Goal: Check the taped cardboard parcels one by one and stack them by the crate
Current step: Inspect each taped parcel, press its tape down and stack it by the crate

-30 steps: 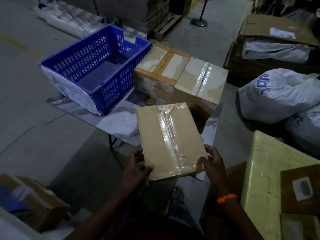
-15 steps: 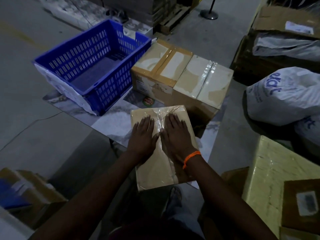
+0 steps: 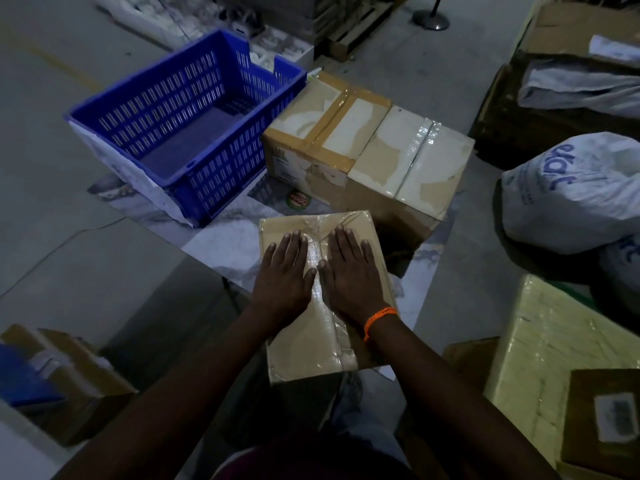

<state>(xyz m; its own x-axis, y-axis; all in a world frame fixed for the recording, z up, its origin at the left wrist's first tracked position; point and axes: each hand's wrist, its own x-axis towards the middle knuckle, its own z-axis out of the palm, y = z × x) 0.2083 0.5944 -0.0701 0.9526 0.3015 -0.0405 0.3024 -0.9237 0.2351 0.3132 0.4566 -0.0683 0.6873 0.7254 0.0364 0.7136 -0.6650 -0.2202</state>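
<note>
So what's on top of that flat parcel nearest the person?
Both hands: the left hand and right hand lie flat on the parcel, either side of its clear tape seam. What the palms cover cannot be seen.

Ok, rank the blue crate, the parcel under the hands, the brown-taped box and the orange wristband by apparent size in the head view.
1. blue crate
2. parcel and brown-taped box, about alike; parcel sits nearer the camera, so unranked
3. orange wristband

parcel set down, hands now flat atop
</note>
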